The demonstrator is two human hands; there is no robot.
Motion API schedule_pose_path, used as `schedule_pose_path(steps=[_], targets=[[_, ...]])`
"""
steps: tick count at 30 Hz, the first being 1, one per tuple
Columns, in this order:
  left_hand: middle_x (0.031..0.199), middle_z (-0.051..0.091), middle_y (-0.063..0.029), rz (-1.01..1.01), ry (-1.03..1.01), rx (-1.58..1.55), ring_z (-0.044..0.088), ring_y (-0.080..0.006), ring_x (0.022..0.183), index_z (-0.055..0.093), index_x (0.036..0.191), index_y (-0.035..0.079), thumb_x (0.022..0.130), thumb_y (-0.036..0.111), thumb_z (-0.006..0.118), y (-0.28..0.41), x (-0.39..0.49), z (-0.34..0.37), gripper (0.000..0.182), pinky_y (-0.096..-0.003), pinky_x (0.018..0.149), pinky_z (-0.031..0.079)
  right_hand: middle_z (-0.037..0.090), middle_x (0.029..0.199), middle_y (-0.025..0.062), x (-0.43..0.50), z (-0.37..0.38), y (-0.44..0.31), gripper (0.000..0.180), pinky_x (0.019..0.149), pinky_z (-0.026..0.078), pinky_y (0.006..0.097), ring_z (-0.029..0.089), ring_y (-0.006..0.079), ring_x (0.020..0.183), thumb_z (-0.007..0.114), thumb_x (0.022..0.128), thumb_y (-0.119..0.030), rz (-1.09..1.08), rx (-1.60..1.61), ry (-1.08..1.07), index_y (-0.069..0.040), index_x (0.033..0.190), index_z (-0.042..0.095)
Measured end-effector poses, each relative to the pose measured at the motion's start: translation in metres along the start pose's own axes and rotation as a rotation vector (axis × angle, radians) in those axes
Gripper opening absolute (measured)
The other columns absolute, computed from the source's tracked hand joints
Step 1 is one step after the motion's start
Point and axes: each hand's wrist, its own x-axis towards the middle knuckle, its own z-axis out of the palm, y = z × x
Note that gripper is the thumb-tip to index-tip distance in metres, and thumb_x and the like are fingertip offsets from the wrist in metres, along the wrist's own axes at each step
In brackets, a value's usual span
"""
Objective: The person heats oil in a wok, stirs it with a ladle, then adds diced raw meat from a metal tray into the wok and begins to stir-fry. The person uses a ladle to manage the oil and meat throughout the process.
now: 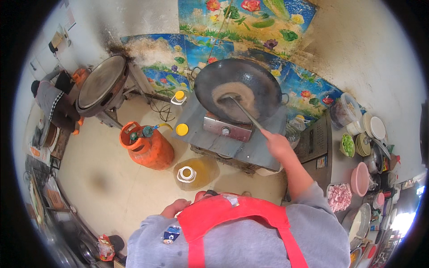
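Note:
My right hand (280, 145) grips the handle end of a long metal ladle or wok spatula (248, 115). Its head dips into frothy, brownish liquid (246, 93) at the bottom of a large black wok (264, 75). Beneath the wok is a single gas burner (231, 129) with a front knob, standing on a grey table (258, 150). My left hand (176, 207) hangs low beside my red apron (231, 209). Its fingers look curled, but the apron partly hides them, and whether they hold anything is unclear.
On the floor stand an orange gas cylinder (156, 154) and an uncapped jug of yellow oil (201, 171). A yellow lid (182, 129) lies on the table's left edge. Left is a round griddle (104, 82); beyond it, another person (53, 104) bends. Chopped meat (339, 197) sits on the right counter.

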Motion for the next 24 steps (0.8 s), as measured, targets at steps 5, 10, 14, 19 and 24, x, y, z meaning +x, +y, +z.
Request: schedule_pose_path(steps=[5,10,14,19,24], targets=[[0.103,0.061,-0.0199,-0.118,0.083,0.108,0.055,-0.0335,0.102,0.064,0.098,0.004,0.086,0.045,0.041,0.004,-0.006,-0.017,0.048,-0.0398,0.089,0.041,0.059,0.091,0.0233,0.024,0.023,-0.003,0.049,0.075,0.046,0.0453,0.058,0.0376,0.086,0.044,0.079,-0.007,0.088,-0.055,0.091,-0.017,0.126,0.047],[0.103,0.061,-0.0197,-0.138,0.257,-0.135,0.055,-0.0333,0.101,0.064,0.099,0.003,0.085,0.043,0.047,0.034,-0.013,-0.023,0.046,-0.0393,0.088,0.043,0.059,0.089,0.0225,-0.04,-0.015,0.01,0.049,0.074,0.046,0.0454,0.058,0.0384,0.085,0.048,0.079,-0.008,0.018,-0.11,-0.076,-0.018,0.127,0.046],[0.106,0.061,-0.0187,-0.196,0.173,-0.059,0.055,-0.0323,0.103,0.063,0.101,0.003,0.084,0.043,0.048,0.032,-0.015,-0.012,0.046,-0.0379,0.089,0.043,0.061,0.089,0.0181,-0.005,0.008,0.006,0.047,0.074,0.046,0.0432,0.058,0.0354,0.086,0.054,0.08,-0.012,-0.058,0.052,0.017,-0.015,0.126,0.046],[0.106,0.061,-0.0187,-0.177,0.274,-0.099,0.055,-0.0322,0.103,0.063,0.102,0.003,0.084,0.042,0.048,0.018,-0.033,-0.011,0.046,-0.038,0.09,0.042,0.061,0.081,0.0115,0.09,0.041,0.018,0.047,0.059,0.047,0.0355,0.059,0.0209,0.07,0.053,0.083,-0.01,0.06,0.752,0.072,-0.007,0.128,0.044],[0.107,0.06,-0.0195,-0.248,0.291,-0.078,0.056,-0.0332,0.101,0.063,0.101,0.003,0.084,0.041,0.045,0.008,-0.053,0.002,0.045,-0.0383,0.089,0.043,0.057,0.077,0.0117,0.14,0.037,-0.006,0.046,0.041,0.042,0.0303,0.051,0.0125,0.054,0.054,0.083,-0.011,0.308,1.16,0.129,-0.005,0.128,0.043]])
